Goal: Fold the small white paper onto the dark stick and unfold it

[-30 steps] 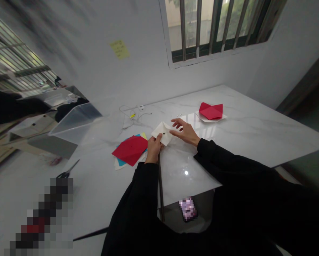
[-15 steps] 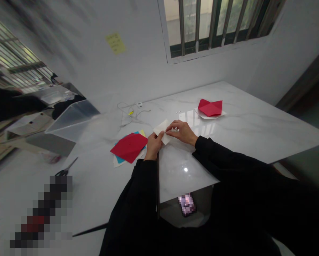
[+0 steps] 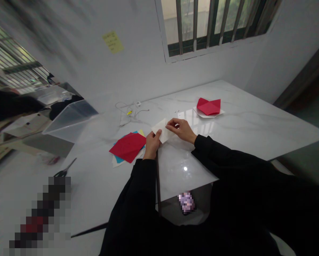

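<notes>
A small cream sheet (image 3: 162,137), of felt or thick paper, is up in front of me over the white table. My left hand (image 3: 152,143) grips its left side, thumb on top. At the sheet's right part, my right hand (image 3: 181,129) has thumb and fingertips pinched together; what they hold, if anything, is too small to make out. Left of my left hand, a red sheet (image 3: 127,146) lies on a stack with blue, yellow and white ones. Folded red pieces (image 3: 209,107) rest on a white piece (image 3: 215,115) at the back right.
Thin cables with a yellow tag (image 3: 129,112) and a small white device (image 3: 138,104) lie near the wall. Tiny bits (image 3: 177,111) dot the table (image 3: 245,121). Scissors (image 3: 66,169) and a clear plastic box (image 3: 71,119) are at the left. A yellow note (image 3: 113,42) is on the wall.
My right fingertips and left thumb have drawn slightly apart, and more of the cream sheet shows between them. The whole view has shifted a little.
</notes>
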Available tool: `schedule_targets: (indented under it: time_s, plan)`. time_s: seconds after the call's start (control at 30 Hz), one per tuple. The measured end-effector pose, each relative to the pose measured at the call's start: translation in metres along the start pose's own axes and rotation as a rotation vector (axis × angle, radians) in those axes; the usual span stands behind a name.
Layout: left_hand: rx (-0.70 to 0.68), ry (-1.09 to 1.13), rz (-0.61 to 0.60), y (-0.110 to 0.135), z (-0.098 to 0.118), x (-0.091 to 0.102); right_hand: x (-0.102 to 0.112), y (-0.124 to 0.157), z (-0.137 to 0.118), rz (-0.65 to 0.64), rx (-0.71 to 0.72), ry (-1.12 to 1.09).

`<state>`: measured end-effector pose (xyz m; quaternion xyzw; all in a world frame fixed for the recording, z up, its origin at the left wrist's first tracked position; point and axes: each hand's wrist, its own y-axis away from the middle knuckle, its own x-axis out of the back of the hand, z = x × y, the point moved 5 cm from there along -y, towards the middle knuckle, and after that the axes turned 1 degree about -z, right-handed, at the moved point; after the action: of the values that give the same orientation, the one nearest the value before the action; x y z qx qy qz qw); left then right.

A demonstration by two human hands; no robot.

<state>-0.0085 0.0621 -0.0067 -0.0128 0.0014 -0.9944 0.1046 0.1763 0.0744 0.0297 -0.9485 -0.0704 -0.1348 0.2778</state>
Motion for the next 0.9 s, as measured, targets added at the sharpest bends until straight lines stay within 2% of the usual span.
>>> schedule_targets:
  time_s: [0.07,0.13,0.3,0.47,0.6,0.77,0.83,0.9]
  plan:
    - [0.038,0.0,0.038,-0.001,-0.003,0.003,0.008,-0.001,0.003,0.081,0.014,0.077]
    - [0.071,0.008,0.063,-0.002,-0.005,0.006,0.016,-0.003,0.012,0.095,0.022,0.237]
    - [0.044,0.085,0.071,-0.002,-0.005,0.007,0.02,-0.006,0.036,-0.114,-0.021,0.629]
    - [0.082,0.146,0.057,0.0,-0.002,0.004,0.009,0.002,0.028,-0.308,0.005,0.818]
    - [0.115,0.188,0.062,0.003,0.0,0.003,0.004,0.01,0.025,-0.362,0.016,0.848]
    - [0.119,0.187,0.092,0.004,-0.001,0.004,0.017,0.007,0.039,-0.179,-0.157,0.702]
    - [0.133,0.191,0.097,0.003,-0.003,0.004,0.019,0.003,0.044,-0.141,-0.168,0.624]
    - [0.143,0.191,0.1,0.002,-0.005,0.005,0.015,-0.002,0.045,-0.157,-0.126,0.585]
